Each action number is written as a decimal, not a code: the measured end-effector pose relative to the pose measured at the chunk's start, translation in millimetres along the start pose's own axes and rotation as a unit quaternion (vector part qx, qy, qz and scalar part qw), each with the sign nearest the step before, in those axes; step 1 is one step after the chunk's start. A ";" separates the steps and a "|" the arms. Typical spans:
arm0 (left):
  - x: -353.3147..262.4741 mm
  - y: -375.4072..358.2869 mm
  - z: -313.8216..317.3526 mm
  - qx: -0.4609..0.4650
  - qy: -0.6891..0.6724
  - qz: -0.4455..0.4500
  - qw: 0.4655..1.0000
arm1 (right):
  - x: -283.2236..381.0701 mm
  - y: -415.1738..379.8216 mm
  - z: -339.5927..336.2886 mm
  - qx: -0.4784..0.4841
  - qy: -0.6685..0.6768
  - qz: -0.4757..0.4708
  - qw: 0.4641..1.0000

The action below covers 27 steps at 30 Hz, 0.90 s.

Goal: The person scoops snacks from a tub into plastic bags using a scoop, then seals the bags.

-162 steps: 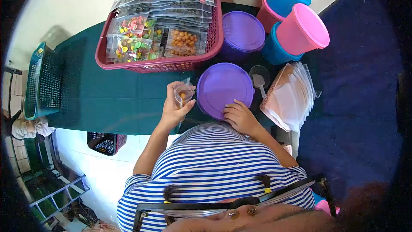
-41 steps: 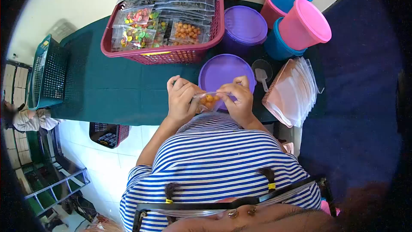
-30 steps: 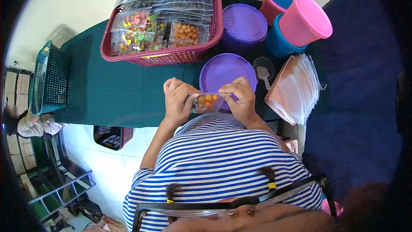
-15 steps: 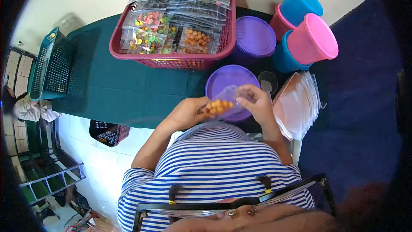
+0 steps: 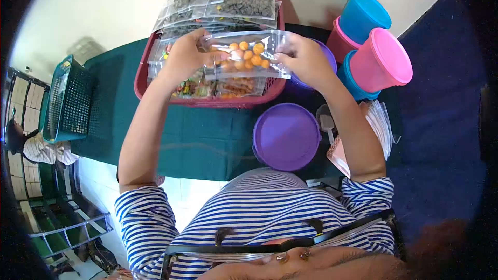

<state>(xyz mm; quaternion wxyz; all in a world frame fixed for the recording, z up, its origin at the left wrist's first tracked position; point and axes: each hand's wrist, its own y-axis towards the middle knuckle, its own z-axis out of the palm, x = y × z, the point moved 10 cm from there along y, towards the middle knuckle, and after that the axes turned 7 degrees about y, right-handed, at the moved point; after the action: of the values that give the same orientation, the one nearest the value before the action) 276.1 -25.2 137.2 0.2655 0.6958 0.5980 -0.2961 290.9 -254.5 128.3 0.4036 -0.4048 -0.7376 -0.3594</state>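
Observation:
Between my two hands a clear plastic bag of round orange snack balls [image 5: 248,56] is stretched out flat above the front part of the maroon basket [image 5: 207,101]. My left hand [image 5: 189,57] pinches the bag's left end, and my right hand [image 5: 303,57] pinches its right end. Beneath it the basket holds stacked clear bags of dark pieces [image 5: 246,2]. Bags with colourful pieces [image 5: 194,87] and more orange snacks lie at its near side, partly covered by my hands and the held bag.
A purple lidded tub [image 5: 287,137] stands near my body, beside a small white scoop [image 5: 328,124]. Stacked clear bags [image 5: 381,124] lie under my right forearm. Blue tubs [image 5: 365,10] and a pink tub [image 5: 381,59] stand at the back right. A green basket [image 5: 70,98] is at the left.
Both hands have moved forward and up from over the purple tub to above the maroon basket, carrying the bag of orange snack balls. The bag is now spread flat between them.

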 end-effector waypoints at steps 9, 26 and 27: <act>144.6 111.7 71.8 0.097 0.142 -0.003 0.985 | -51.7 65.8 66.3 0.047 -0.375 -0.018 0.925; 149.7 69.6 135.7 0.307 0.292 0.027 0.905 | -128.3 65.6 143.9 0.324 -0.452 0.016 0.831; 155.5 67.5 139.1 0.310 0.297 0.011 0.903 | -131.1 66.4 148.2 0.324 -0.452 0.016 0.831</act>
<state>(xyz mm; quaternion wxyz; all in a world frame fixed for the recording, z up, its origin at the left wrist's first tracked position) 346.9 -30.5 -70.3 -0.1499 0.8052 0.5195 -0.2435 350.1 -140.2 -36.0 0.1389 -0.3798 -0.9053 0.1302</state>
